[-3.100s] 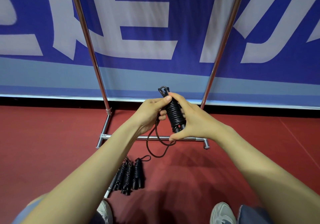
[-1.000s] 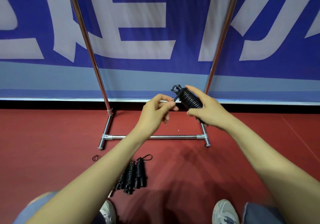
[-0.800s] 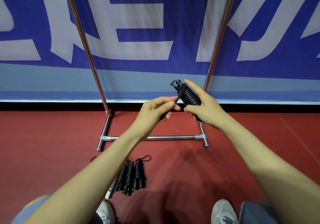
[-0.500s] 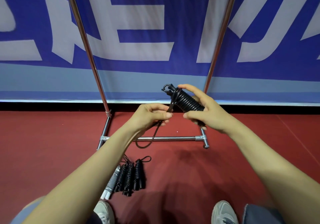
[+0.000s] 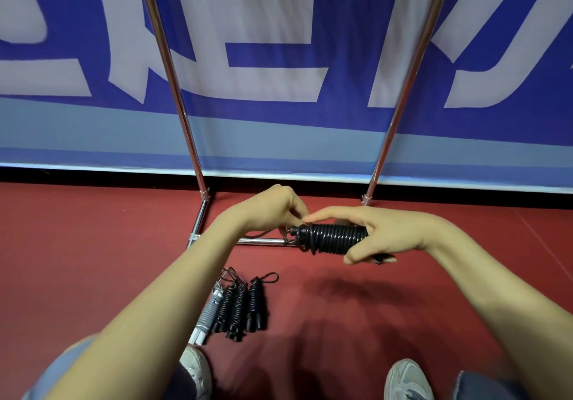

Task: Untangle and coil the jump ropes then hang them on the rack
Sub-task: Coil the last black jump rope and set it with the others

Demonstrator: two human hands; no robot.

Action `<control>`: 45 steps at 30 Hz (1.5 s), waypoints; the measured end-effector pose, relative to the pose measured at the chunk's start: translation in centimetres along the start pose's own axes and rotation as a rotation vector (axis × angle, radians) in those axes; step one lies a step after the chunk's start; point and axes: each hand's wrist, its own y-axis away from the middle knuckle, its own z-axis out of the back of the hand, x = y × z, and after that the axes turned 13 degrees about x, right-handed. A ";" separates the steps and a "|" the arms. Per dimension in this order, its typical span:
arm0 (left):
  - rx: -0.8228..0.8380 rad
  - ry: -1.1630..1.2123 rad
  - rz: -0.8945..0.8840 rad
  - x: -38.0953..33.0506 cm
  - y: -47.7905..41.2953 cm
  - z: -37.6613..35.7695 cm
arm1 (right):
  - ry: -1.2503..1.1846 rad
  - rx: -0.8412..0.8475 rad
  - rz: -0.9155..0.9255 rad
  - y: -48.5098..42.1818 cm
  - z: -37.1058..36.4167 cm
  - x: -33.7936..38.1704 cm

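**Coiled rope drops level between both hands**

The black jump rope (image 5: pixel 331 240) has come down from its tilt of half a second ago. It now lies almost level in the air in front of the lower bar of the rack (image 5: pixel 260 241). The slack loop that hung under the left hand is drawn in.

The rope is wound into a tight ribbed bundle. The right grip (image 5: pixel 387 232) is closed around its right end, with the thumb underneath and the forefinger stretched along the top towards the left end. The left grip (image 5: pixel 273 207) has moved in against that left end. Its fingertips are curled and pinch the rope there, and a thin strand of cord runs out leftward beneath the hand.

Below the hands, four finished bundles (image 5: pixel 235 303) lie side by side on the red floor (image 5: pixel 93 260), one grey and three black, touching one another. They sit between the rack's base and the person's left shoe (image 5: pixel 195 368). The right shoe (image 5: pixel 406 381) is well apart from them. The rack's two chrome uprights rise in front of a blue banner (image 5: pixel 279 12) with white lettering.
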 end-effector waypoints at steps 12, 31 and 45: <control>-0.205 0.362 -0.153 -0.1 -0.9 -0.8 | -0.340 -0.439 0.214 0.5 1.5 -1.2; -0.263 -0.183 -0.111 -1.5 -0.5 -1.2 | 0.017 -0.732 -0.019 -1.1 2.1 -1.7; -0.494 0.048 -0.185 -2.3 -1.5 -2.3 | 0.196 -0.704 -0.187 -2.6 1.4 -2.4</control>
